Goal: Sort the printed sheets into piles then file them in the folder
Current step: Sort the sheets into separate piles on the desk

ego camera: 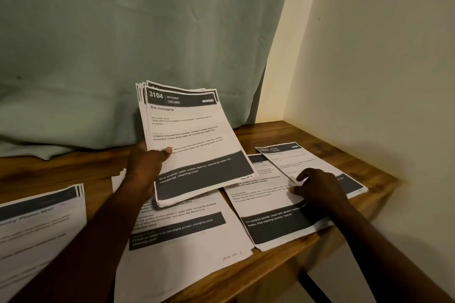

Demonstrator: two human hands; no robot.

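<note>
Head view: the left hand (147, 165) grips a stack (192, 135) of printed sheets from its left edge, thumb pressed on the top page and fingers hidden beneath. The stack is tilted up off the table (270, 135), its long axis running away from the person, its near end hanging over the middle pile (192, 248).

The right hand (317, 187) is down on the table, fingers curled, and appears to pinch the near-left corner of the right sheet (295, 157). That sheet lies skewed across the far corner of the right pile (268, 204).

From this hand the stack lies to the left and higher, near but not touching. Being the free-er and nearer hand, the right would likely let go and cross leftward to lift the top page.

A left pile (37, 224) lies well apart, past the left forearm. Behind are a green curtain (123, 44) and a pale wall (381, 56). No folder is in view, so filing looks some way off.
</note>
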